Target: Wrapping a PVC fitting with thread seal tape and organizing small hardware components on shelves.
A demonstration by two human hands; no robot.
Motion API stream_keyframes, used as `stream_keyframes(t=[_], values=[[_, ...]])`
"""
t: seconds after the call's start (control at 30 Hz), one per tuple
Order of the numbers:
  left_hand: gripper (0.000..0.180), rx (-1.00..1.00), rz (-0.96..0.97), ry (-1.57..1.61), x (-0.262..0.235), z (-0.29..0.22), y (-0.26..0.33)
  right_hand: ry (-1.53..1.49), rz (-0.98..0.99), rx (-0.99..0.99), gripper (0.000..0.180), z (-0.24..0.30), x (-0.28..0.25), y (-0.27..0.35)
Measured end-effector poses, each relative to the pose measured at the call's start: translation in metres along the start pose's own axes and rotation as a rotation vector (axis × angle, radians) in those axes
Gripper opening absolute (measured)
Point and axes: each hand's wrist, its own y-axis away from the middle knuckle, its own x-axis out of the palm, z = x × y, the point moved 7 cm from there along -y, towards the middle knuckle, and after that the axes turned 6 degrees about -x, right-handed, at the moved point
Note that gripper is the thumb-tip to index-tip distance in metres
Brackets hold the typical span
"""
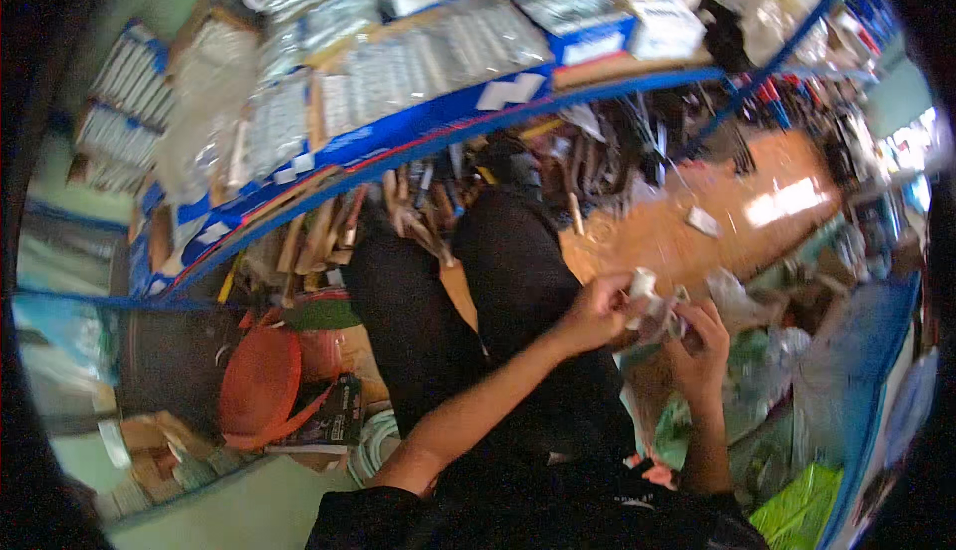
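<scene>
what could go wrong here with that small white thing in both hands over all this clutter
The small white item is pinched between the left hand and right hand over crowded bags and packets; if it slips, it could vanish among them. The picture is blurred, so the grip itself is hard to judge.

The small white piece [644, 284] between the hands looks like glossy plastic, wrapped in crinkled clear film; the trousers [518, 281] are matt black cloth; the floor [697, 221] is smooth, shiny orange; the shelf edge [438, 127] is painted blue metal.
</scene>
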Motion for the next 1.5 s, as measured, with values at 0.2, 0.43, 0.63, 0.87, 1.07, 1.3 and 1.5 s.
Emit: stream_keyframes(t=[0.2, 0.43, 0.63, 0.87, 1.07, 1.3, 1.5], values=[[0.030, -0.003, -0.068, -0.273, -0.011, -0.008, 0.004, -0.073, 0.110, 0.163, 0.026, -0.010, 0.008, 0.008], [0.026, 0.092, -0.198, -0.407, -0.008, -0.025, 0.012, -0.124, 0.216, 0.184, 0.017, -0.005, 0.018, 0.007], [0.024, -0.232, -0.009, -0.039, -0.003, -0.011, 0.015, -0.156, 0.149, -0.047, 0.009, 0.015, 0.017, 0.006], [0.030, -0.262, -0.163, 0.133, -0.015, -0.003, 0.011, 0.095, 0.117, -0.294, 0.028, 0.028, 0.022, 0.006], [0.031, -0.028, -0.162, -0.070, -0.013, -0.007, 0.004, 0.109, 0.280, -0.176, 0.039, 0.029, 0.035, 0.001], [0.036, 0.087, -0.239, -0.041, -0.009, -0.026, 0.014, -0.101, 0.372, 0.027, 0.030, 0.013, 0.037, 0.012], [0.030, 0.361, -0.242, -0.335, -0.009, -0.053, 0.025, -0.863, 0.354, 0.533, 0.033, 0.017, 0.043, 0.021]])
